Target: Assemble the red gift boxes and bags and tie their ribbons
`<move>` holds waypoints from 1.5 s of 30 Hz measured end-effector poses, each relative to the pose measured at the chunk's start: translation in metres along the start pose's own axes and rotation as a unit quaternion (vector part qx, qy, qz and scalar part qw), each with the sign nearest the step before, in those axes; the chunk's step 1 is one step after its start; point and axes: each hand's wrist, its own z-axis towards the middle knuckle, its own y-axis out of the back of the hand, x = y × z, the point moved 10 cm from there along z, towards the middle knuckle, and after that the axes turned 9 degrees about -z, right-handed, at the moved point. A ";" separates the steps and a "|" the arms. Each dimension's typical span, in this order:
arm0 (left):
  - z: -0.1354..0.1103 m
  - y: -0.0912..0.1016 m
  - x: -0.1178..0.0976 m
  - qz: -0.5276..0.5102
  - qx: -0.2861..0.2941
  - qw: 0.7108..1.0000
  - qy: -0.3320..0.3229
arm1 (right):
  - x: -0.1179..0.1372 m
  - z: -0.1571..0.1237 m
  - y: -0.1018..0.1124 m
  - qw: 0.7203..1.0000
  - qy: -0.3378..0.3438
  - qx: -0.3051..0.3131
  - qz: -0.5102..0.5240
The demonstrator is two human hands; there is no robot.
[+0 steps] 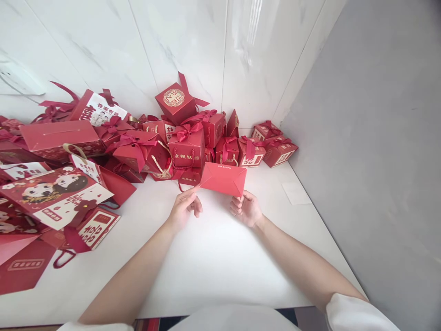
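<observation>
A flat red envelope (223, 179), its seams showing on the side toward me and small pale print along its top edge, is held up above the white table (213, 266). My left hand (183, 209) pinches its lower left corner between thumb and forefinger. At the lower right corner, my right hand (248, 208) grips it with curled fingers. Just behind the envelope stand red gift boxes with ribbon bows, among them one box (188, 147) with gold characters on its front. The envelope partly hides the lower boxes behind it.
More red boxes and printed bags (57, 193) are heaped at the left. One box (175, 102) sits on top of the pile, against the marbled wall (193, 46). Two small boxes (279, 151) lie by the grey panel (372, 138) at right. A pale square (295, 193) lies near it.
</observation>
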 end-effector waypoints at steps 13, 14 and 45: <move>-0.003 -0.015 0.004 0.001 0.074 0.997 0.032 | 0.008 0.004 0.007 0.997 0.047 -0.035 -0.053; -0.003 -0.015 0.004 0.000 0.074 0.997 0.032 | 0.008 0.004 0.008 0.995 0.055 -0.042 -0.068; 0.008 0.010 0.020 0.015 -0.019 0.999 0.037 | 0.041 -0.034 -0.040 0.829 0.313 -0.060 -0.461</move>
